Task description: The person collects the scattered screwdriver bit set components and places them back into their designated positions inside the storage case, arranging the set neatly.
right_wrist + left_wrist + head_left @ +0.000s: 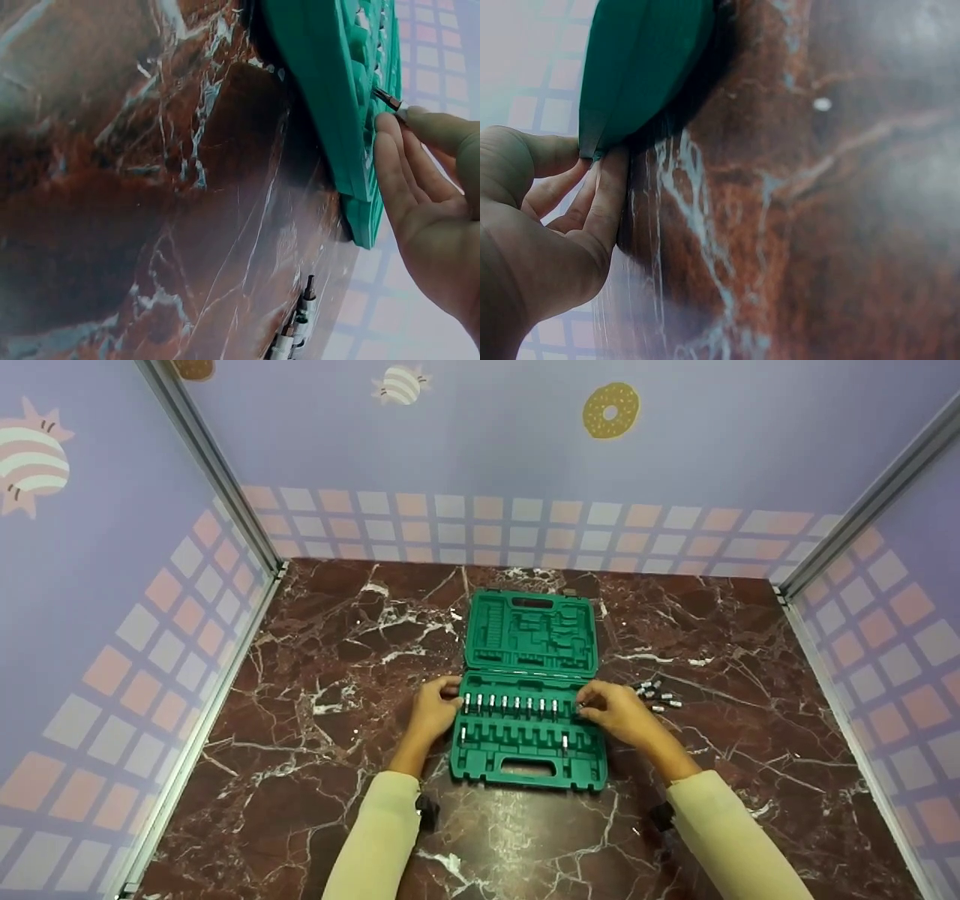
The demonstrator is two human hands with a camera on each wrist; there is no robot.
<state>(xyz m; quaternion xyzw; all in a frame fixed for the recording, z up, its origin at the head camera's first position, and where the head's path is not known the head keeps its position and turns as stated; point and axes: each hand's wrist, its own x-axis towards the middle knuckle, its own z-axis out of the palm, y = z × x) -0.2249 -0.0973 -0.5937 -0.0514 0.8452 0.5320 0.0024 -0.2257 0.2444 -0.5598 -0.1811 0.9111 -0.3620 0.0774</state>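
A green plastic tool case lies opened flat on the table, its moulded lid toward the back. My left hand holds the case's left edge; in the left wrist view, thumb and fingers pinch its corner. Between thumb and fingertips, my right hand pinches a bit socket over the right end of the upper row of slots. Its dark tip points at the case. Several bit sockets stand in that upper row. The lower row holds one bit socket at left and another toward the right.
Several loose bit sockets lie in a small pile on the marbled table, right of the case and beyond my right hand. Patterned panels enclose the table at the back and both sides.
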